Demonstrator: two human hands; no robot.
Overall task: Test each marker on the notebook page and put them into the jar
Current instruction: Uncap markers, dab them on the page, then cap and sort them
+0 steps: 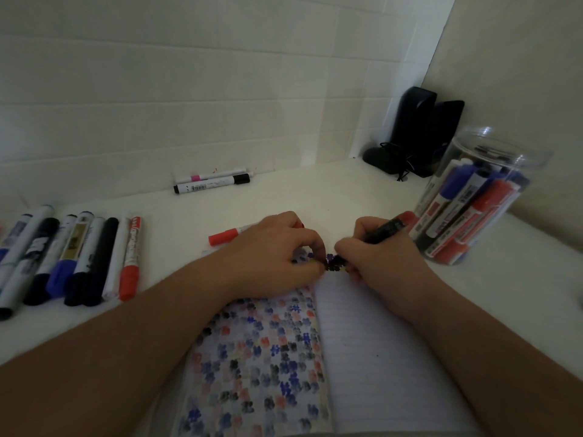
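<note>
An open notebook lies in front of me. Its left page is covered in blue, black and red marks, and its right page is lined and blank. My right hand grips a black marker with the tip down at the top of the notebook, on dark marks. My left hand rests on the top of the left page, thumb and forefinger curled into a pinch at the page's top edge. A clear jar with several blue, red and black markers stands at the right.
A red marker lies behind my left hand. Several markers lie in a row at the left. Two more markers lie by the tiled wall. Black speakers with cables stand in the back corner.
</note>
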